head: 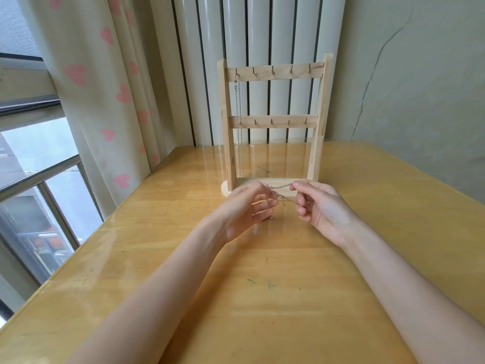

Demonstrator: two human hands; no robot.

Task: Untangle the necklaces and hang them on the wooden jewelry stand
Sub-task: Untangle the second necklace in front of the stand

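A wooden jewelry stand with two rows of small hooks stands at the far middle of the table. One thin silver necklace hangs from its top left hook, down to the base. Just in front of the stand, my left hand and my right hand hold a tangled thin chain stretched between their fingertips above the table. A small reddish pendant sits against my right fingers. Part of the chain hangs below my left hand and is hard to make out.
The glossy yellow wooden table has a few small pen marks. A heart-patterned curtain and a window lie to the left. A white radiator stands behind the stand, and a cracked wall is at the right.
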